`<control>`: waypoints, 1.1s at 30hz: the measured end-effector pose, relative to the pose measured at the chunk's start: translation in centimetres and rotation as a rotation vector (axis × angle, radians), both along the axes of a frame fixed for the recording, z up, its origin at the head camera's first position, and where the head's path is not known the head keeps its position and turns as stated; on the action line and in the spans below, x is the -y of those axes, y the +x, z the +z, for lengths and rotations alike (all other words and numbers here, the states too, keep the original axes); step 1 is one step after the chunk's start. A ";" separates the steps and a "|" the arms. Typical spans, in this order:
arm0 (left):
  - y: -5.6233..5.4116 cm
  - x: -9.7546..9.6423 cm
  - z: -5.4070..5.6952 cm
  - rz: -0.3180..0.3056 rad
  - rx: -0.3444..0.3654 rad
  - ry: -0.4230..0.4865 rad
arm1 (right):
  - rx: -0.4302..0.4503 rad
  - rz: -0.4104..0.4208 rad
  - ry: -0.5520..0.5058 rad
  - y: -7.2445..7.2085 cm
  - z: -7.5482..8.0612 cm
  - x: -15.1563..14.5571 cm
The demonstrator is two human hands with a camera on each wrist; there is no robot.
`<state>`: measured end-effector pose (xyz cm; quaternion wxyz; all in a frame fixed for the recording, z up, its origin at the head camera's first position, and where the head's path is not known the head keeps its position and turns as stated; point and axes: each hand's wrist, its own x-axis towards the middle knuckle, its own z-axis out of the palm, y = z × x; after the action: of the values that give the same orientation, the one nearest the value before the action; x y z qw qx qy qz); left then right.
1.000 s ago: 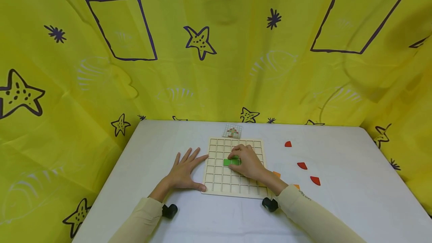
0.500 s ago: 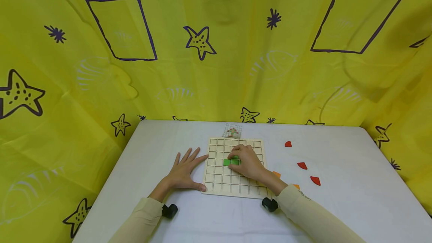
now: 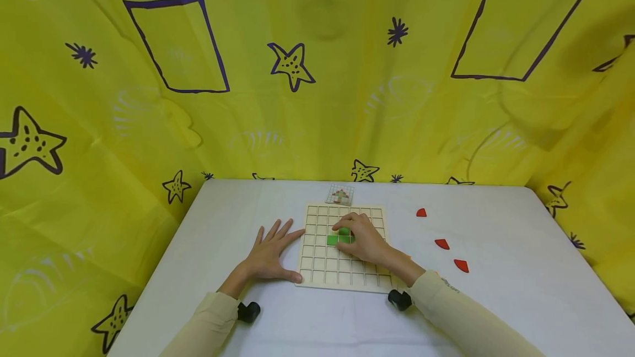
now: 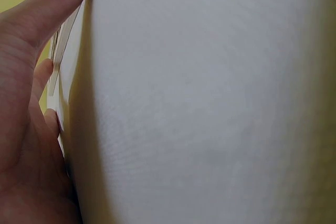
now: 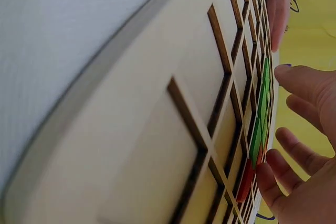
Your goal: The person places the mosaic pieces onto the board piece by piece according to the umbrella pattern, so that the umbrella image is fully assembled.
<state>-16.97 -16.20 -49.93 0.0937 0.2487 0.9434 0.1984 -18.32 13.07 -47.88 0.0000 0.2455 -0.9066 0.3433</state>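
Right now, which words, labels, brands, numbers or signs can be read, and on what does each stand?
None can be read for certain.
Right sleeve: small dark marks like lettering, too small to read.
Card beyond the grid board: any text is too small to tell.

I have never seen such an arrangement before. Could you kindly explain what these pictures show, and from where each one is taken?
There is no machine here, only two bare human hands: the left hand and the right hand. The wide picture is taken from the head, looking forward and down. The two close, tilted pictures are taken from the left and right wrists.

On the white table lies a grid board with green pieces in its cells. Three red pieces lie to its right, and a small card lies at its far edge.

The left hand is spread, its thumb at the board's edge. The right hand is over the green pieces; whether it holds one, I cannot tell.
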 end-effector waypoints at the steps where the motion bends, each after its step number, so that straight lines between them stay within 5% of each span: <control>1: 0.0 0.0 0.0 0.001 0.001 0.002 | 0.010 0.007 -0.006 0.0 0.1 -0.1; 14: 0.1 0.0 -0.1 -0.002 -0.005 0.014 | 0.001 0.086 0.026 0.0 2.3 -3.6; 33: 0.0 0.1 -0.1 0.002 -0.011 0.017 | -0.073 -0.081 0.026 -1.5 3.2 -12.8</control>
<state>-16.94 -16.28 -50.08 0.0859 0.2495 0.9425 0.2053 -19.78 25.92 -44.64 0.0436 0.2208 -0.9196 0.3219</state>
